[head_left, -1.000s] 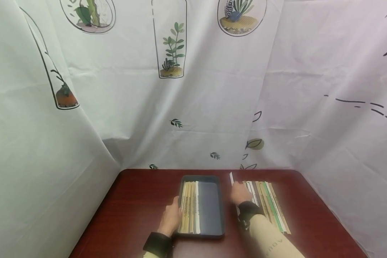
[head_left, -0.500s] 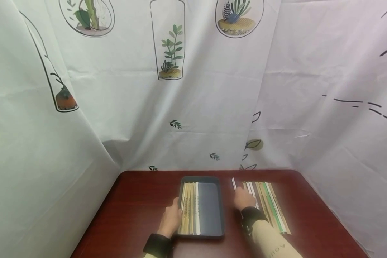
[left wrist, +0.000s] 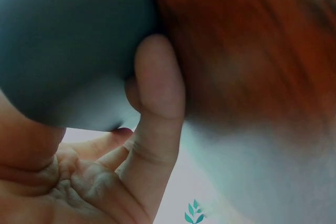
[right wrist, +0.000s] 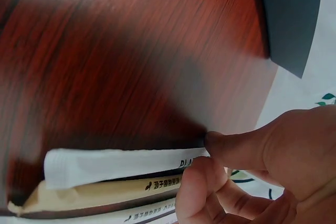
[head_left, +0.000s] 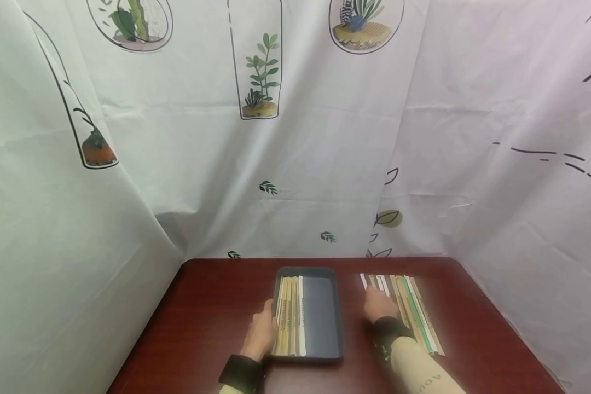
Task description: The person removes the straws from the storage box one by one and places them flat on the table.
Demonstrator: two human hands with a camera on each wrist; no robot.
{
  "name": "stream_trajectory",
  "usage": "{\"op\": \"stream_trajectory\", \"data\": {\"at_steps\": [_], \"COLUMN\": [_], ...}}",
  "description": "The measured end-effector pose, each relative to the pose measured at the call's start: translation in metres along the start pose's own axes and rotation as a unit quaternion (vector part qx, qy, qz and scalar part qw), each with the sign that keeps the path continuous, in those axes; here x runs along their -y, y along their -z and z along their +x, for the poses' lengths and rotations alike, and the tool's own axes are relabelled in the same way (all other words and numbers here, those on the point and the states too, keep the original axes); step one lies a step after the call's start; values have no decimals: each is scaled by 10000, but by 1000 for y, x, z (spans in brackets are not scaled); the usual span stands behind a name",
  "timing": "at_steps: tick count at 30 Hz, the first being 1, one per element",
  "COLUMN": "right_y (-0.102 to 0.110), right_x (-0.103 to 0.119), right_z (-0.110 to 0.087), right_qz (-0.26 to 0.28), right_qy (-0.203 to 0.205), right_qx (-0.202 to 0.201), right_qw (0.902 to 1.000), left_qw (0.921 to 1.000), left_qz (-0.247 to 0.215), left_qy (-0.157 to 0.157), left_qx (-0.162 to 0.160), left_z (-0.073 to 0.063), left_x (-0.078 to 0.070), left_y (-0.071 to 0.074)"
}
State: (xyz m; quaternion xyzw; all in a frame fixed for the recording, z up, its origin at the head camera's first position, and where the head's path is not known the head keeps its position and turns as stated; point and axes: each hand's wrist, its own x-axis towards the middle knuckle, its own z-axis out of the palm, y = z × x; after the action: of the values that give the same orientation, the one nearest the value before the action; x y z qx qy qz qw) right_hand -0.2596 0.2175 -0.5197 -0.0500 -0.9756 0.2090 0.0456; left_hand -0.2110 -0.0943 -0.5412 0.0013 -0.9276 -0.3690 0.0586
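Observation:
My left hand (head_left: 261,331) grips the left side of a dark grey tray (head_left: 339,323); in the left wrist view a finger (left wrist: 160,82) lies along the tray's outer wall (left wrist: 63,40). Several paper-wrapped straws (head_left: 289,317), tan and white, lie side by side in the tray's left half. Right of the tray, my right hand (head_left: 381,305) pinches a white paper-wrapped straw (right wrist: 105,166) between thumb and fingertips. It lies close beside a tan wrapped straw (right wrist: 100,193) at the left end of a row on the table. My hand hides part of that row.
The rest of the row holds tan, white and green-striped wrapped straws (head_left: 416,312), slightly slanted. Everything sits on a dark red wood-grain table (head_left: 216,306). White printed curtains (head_left: 315,164) hang behind it and at both sides.
My right hand has moved right and slightly down with the white straw, bringing it nearer the left end of the row. The left hand and the tray have stayed in place.

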Motion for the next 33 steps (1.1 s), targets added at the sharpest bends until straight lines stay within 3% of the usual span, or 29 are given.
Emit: {"op": "stream_trajectory", "data": {"at_steps": [12,33], "right_y": [-4,0], "right_x": [-13,-12], "right_z": [3,-2], "right_qz": [30,42], "right_qy": [-61,3], "right_qx": [-33,-109], "right_qw": [10000,9999], "left_qw": [9999,9999], "left_qz": [83,102], "left_qy": [-53,8], "left_qx": [-32,-34], "left_z": [0,1], "left_x": [0,-1], "left_y": [1,1]}}
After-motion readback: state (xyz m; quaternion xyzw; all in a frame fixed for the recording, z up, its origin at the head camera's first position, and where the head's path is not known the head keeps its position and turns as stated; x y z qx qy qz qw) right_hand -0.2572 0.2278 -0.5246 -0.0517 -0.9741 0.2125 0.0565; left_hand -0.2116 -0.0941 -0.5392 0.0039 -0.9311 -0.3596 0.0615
